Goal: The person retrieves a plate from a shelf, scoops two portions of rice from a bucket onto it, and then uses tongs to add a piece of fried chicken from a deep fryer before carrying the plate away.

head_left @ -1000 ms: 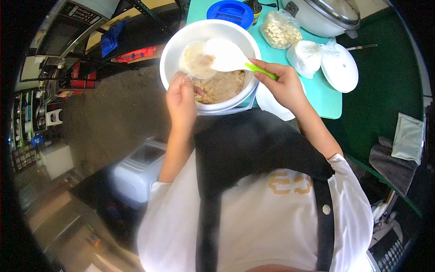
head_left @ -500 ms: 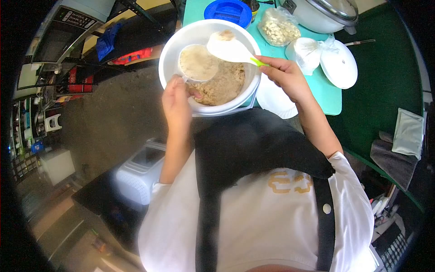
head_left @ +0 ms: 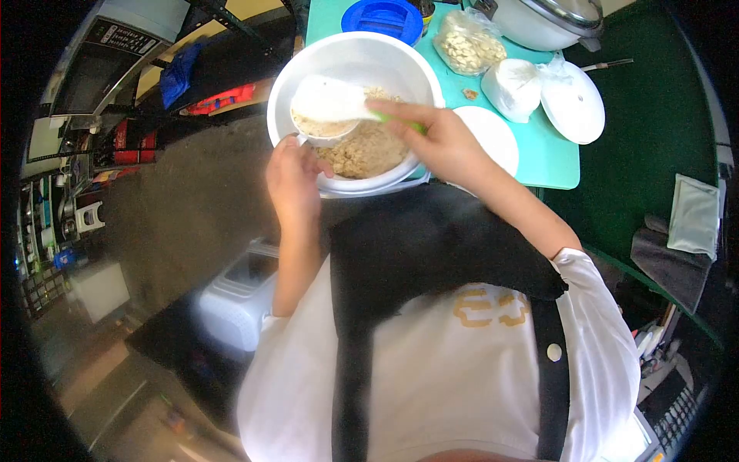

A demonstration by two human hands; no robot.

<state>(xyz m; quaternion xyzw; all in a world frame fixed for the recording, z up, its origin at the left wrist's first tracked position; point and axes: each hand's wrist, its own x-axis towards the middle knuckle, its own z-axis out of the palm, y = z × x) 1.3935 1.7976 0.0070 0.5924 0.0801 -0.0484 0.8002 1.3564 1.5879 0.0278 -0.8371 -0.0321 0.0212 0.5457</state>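
A large white basin (head_left: 422, 75) holds a brownish, crumbly grain-like food (head_left: 366, 158). My left hand (head_left: 294, 171) grips the short handle of a white cup (head_left: 332, 140) over the basin's left side, and pale food shows inside the cup. In my right hand (head_left: 435, 132) is a white rice paddle (head_left: 327, 98) with a green handle. The paddle's blade lies across the top of the cup and hides much of its contents. Whether the blade touches the cup's rim cannot be told, since it is blurred.
On the turquoise table (head_left: 550, 165) are a blue lid (head_left: 382, 21), a bag of pale pieces (head_left: 469, 45), a white plate (head_left: 489, 138), a small brown bit (head_left: 469, 94), a plastic-wrapped white bundle (head_left: 512, 88), a white oval lid (head_left: 573, 104) and a rice cooker (head_left: 543, 27).
My right hand has moved left with the rice paddle, bringing its blade from above the basin's right side to over the cup. My left hand and the cup have shifted slightly left.
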